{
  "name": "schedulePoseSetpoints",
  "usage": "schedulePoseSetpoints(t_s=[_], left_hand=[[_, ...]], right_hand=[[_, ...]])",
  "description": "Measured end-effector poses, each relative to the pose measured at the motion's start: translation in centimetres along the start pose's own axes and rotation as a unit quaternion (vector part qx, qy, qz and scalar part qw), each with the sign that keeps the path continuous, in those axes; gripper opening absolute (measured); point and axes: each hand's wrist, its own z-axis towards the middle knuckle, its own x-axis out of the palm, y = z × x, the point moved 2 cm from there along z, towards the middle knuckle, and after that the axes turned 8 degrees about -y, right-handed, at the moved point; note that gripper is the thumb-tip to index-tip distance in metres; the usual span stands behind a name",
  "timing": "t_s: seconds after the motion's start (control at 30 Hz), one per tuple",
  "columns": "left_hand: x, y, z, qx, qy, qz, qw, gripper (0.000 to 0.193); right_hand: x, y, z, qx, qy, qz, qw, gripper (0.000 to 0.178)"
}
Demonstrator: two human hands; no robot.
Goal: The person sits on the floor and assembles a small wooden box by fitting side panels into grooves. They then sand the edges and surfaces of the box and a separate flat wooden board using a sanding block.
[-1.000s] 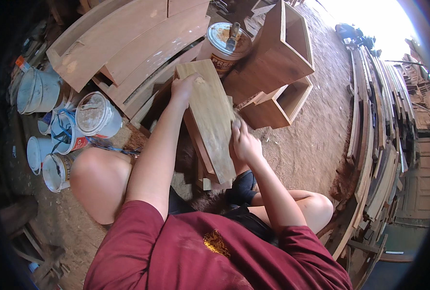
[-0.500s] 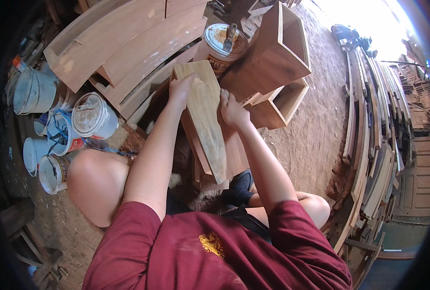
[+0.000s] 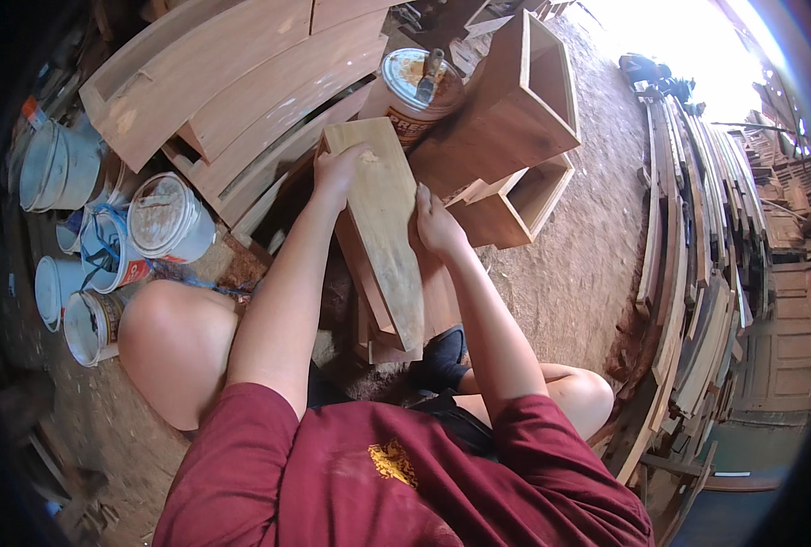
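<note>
Between my knees stands a long tapered wooden box (image 3: 382, 214), its pale upper face broad at the far end and narrowing toward me. My left hand (image 3: 337, 171) grips its far left edge, thumb on top and the other fingers mostly hidden down the side. On the right edge, a little nearer to me, my right hand (image 3: 440, 223) is closed against the box; its fingertips are partly hidden. Beneath lies more reddish wooden boxwork (image 3: 440, 296), only partly visible.
Two open-ended wooden boxes (image 3: 506, 118) stand beyond my right hand. A lidded bucket (image 3: 401, 100) carries a putty knife (image 3: 430, 77). Large curved wooden panels (image 3: 241, 73) rise at the far left, several buckets (image 3: 170, 219) below them. Stacked planks (image 3: 688, 273) line the right.
My right hand has shifted slightly toward me along the box's edge, its fingers straighter. The left hand keeps its place on the box. The whole view has moved a little.
</note>
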Motion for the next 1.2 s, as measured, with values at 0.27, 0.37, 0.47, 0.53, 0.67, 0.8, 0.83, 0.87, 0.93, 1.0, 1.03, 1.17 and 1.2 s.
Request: schedulePoseSetpoints(t_s=[0.27,0.37,0.47,0.53,0.67,0.8,0.83,0.87,0.93,1.0,1.03,1.17,1.2], left_hand=[[-1.2,0.1,0.6,-0.014,-0.039,0.003,0.999,0.038],[-1.7,0.5,0.9,0.014,-0.035,0.01,0.999,0.038],[-0.9,1.0,1.0,0.036,-0.025,0.013,0.999,0.041],[-0.2,0.8,0.8,0.031,-0.024,0.057,0.998,0.046],[-0.9,1.0,0.9,0.003,-0.016,0.037,0.999,0.046],[-0.9,0.7,1.8,0.018,-0.022,0.042,0.999,0.046],[-1.1,1.1,1.7,0.006,-0.027,0.047,0.999,0.046],[-1.4,1.1,1.4,0.003,-0.031,0.038,0.999,0.044],[-1.2,0.5,0.8,0.003,-0.034,0.021,0.999,0.042],[-0.6,-0.2,-0.2,-0.001,-0.01,0.02,1.0,0.044],[-0.6,-0.1,-0.2,-0.002,-0.001,0.02,1.0,0.045],[-1.0,0.6,0.9,0.008,-0.007,0.01,1.0,0.045],[-1.2,0.8,1.2,0.009,-0.005,0.009,1.0,0.045]], right_hand=[[-0.1,1.9,-3.0,0.01,-0.004,-0.062,0.998,0.068],[-0.9,1.7,-4.0,0.035,0.032,-0.058,0.997,0.069],[-0.2,1.9,-0.5,0.023,0.005,-0.047,0.999,0.071],[0.2,2.1,2.4,-0.011,-0.021,-0.008,1.0,0.071],[1.0,1.8,3.0,-0.059,0.001,-0.009,0.998,0.07],[-1.0,-0.5,-5.0,-0.059,-0.021,-0.057,0.996,0.057],[-1.3,-1.8,-6.9,-0.06,0.005,-0.08,0.995,0.055],[-1.4,-3.0,-9.0,-0.06,0.013,-0.103,0.993,0.055],[-1.8,-5.5,-12.4,-0.057,0.017,-0.116,0.991,0.058],[-2.0,-8.1,-15.5,-0.057,0.013,-0.125,0.99,0.06],[-2.1,-8.2,-16.0,-0.043,0.024,-0.129,0.99,0.06],[-2.4,-6.6,-14.6,-0.013,0.052,-0.138,0.989,0.062],[-2.4,-5.4,-13.0,-0.012,0.055,-0.139,0.989,0.062]])
